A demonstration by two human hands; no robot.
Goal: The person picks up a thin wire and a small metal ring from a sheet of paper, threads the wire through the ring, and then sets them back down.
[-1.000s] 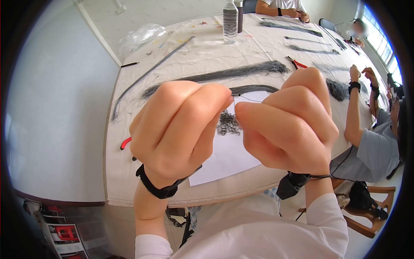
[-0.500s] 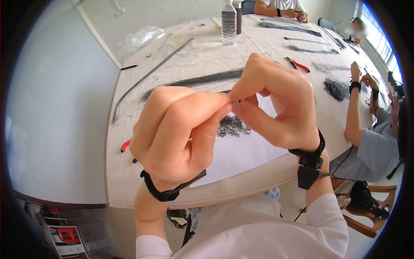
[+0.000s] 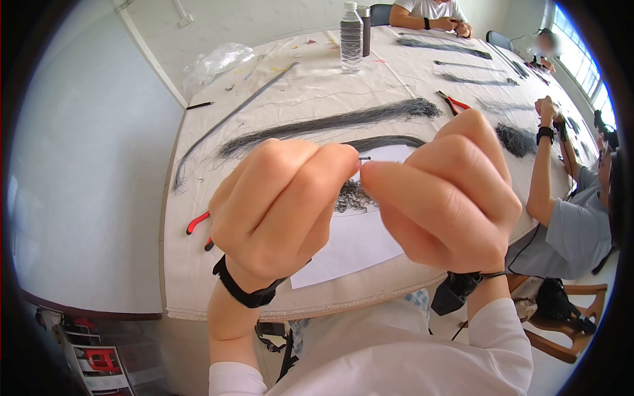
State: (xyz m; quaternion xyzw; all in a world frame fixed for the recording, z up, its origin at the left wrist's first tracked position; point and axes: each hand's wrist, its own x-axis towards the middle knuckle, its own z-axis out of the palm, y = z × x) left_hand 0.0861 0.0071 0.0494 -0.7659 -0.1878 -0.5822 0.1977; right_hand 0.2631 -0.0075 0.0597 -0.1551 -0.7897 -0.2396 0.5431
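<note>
My left hand (image 3: 281,204) and my right hand (image 3: 449,195) are raised close to the camera, fingertips nearly meeting. Between them I pinch a thin dark wire (image 3: 364,158); only a short end shows at my left fingertips. Both wrists wear black straps. Below the hands a white sheet of paper (image 3: 353,247) lies on the table with a small pile of curled dark wire pieces (image 3: 353,197) on it.
The cloth-covered table (image 3: 198,264) carries long bundles of dark wire (image 3: 330,122), red-handled pliers (image 3: 198,224) at the left, more pliers (image 3: 452,102), a water bottle (image 3: 351,36) and a plastic bag (image 3: 218,56). A person in a grey shirt (image 3: 568,231) sits to the right; another sits across.
My right hand has turned back down from a raised, palm-out pose, knuckles facing me again. Both hands stay close on the wire.
</note>
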